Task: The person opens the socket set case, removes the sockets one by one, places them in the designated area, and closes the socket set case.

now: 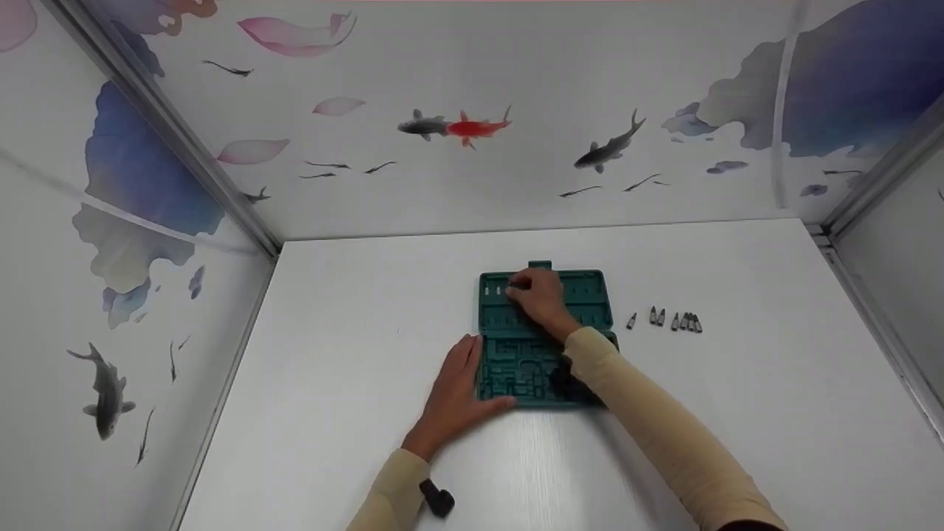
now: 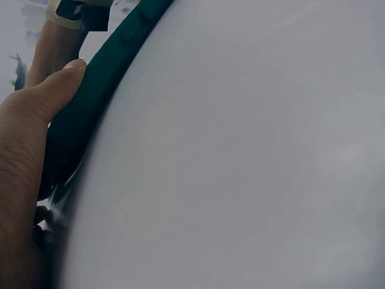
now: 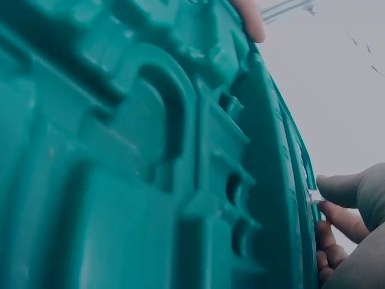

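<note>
A green plastic tool case (image 1: 509, 369) lies unfolded on the table, its lid half at the back and its moulded half in front. Fingers of my left hand (image 1: 456, 389) lie straight along the case's left side, the thumb spread over its front edge. Above the lid, my right hand (image 1: 540, 299) pinches a small silvery bit (image 3: 314, 195) between thumb and forefinger, at the row of slots. Two pale bits (image 1: 487, 290) stand in that row to the left of the hand. The right forearm hides part of the case.
Several loose screwdriver bits (image 1: 686, 321) lie on the white table (image 1: 354, 332) right of the case. A patterned wall panel (image 1: 516, 192) rises behind the table, with side panels at left and right. Each wrist wears a dark camera (image 1: 439, 501).
</note>
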Motion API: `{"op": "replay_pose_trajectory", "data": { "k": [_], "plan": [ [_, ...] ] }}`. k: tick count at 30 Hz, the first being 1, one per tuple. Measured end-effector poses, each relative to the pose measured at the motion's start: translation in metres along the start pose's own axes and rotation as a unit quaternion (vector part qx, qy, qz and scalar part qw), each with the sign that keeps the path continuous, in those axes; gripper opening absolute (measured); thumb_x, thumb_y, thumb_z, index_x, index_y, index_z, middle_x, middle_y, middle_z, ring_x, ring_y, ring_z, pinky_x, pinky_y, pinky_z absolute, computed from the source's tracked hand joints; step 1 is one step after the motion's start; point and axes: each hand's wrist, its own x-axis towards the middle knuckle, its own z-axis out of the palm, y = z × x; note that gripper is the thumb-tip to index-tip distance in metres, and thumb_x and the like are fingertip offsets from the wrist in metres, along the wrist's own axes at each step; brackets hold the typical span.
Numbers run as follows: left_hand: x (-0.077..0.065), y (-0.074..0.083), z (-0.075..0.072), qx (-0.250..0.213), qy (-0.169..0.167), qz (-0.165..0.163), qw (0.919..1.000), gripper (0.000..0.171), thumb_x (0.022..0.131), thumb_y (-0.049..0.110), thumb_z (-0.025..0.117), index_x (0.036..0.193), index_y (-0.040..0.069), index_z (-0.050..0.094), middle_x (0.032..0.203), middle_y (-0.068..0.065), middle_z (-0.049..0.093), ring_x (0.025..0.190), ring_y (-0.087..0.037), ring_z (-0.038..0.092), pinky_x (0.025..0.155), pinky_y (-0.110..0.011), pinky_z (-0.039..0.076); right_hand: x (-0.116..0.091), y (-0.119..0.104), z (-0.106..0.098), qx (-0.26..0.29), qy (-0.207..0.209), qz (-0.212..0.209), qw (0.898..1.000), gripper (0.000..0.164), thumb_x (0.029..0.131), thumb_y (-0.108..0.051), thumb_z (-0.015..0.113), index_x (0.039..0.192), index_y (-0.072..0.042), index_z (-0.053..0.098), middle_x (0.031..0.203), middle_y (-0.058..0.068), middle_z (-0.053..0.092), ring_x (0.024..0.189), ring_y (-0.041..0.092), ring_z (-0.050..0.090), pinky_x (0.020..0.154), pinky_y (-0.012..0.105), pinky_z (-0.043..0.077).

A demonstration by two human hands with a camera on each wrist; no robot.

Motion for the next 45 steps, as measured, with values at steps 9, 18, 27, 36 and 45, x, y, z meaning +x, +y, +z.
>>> {"op": "replay_pose_trajectory", "data": {
  "k": [9,18,27,36,45],
  "plan": [
    [0.0,0.0,0.001,-0.003,0.0,-0.003,1.0,0.125,0.09,0.082,0.071,0.177,0.009,0.018,0.183,-0.011,0.019,0.168,-0.03,0.02,0.133,-0.054,0.027,-0.002,0.0,0.002,0.095,0.058,0.024,0.994,0.017,0.102,-0.004,0.078,0.117,0.004,0.079,0.119,0.02,0.075,0.112,0.034,0.069,0.101,0.052,0.056],
    [-0.001,-0.001,-0.001,0.003,0.002,0.002,1.0,0.125,0.091,0.08,0.073,0.177,0.007,0.019,0.183,-0.013,0.02,0.168,-0.031,0.02,0.133,-0.053,0.026,-0.023,0.007,-0.031,0.145,0.05,-0.009,0.988,0.022,0.105,-0.01,0.076,0.123,0.003,0.077,0.124,0.016,0.076,0.116,0.03,0.067,0.1,0.047,0.053],
    [-0.001,0.001,0.0,0.01,0.005,0.002,0.9999,0.124,0.092,0.08,0.072,0.176,0.006,0.021,0.182,-0.015,0.021,0.167,-0.033,0.022,0.132,-0.054,0.028,-0.05,0.02,-0.066,0.105,0.05,0.004,0.993,0.026,0.106,-0.018,0.077,0.124,0.001,0.078,0.121,0.012,0.076,0.111,0.024,0.068,0.095,0.038,0.054],
    [-0.001,0.0,0.001,0.001,0.004,-0.002,1.0,0.124,0.091,0.079,0.073,0.176,0.006,0.02,0.182,-0.014,0.021,0.168,-0.033,0.02,0.133,-0.054,0.027,-0.07,0.021,-0.097,0.111,0.063,0.02,0.992,0.024,0.106,-0.015,0.076,0.123,0.003,0.078,0.121,0.016,0.076,0.11,0.025,0.065,0.088,0.023,0.051],
    [-0.001,0.001,0.0,-0.003,0.007,0.003,1.0,0.124,0.091,0.078,0.074,0.176,0.005,0.02,0.182,-0.015,0.021,0.167,-0.033,0.021,0.133,-0.055,0.027,-0.083,0.037,-0.127,0.097,0.067,0.04,0.992,0.032,0.108,-0.024,0.076,0.128,0.001,0.077,0.126,0.013,0.076,0.112,0.022,0.063,0.085,0.025,0.054]
  ]
}}
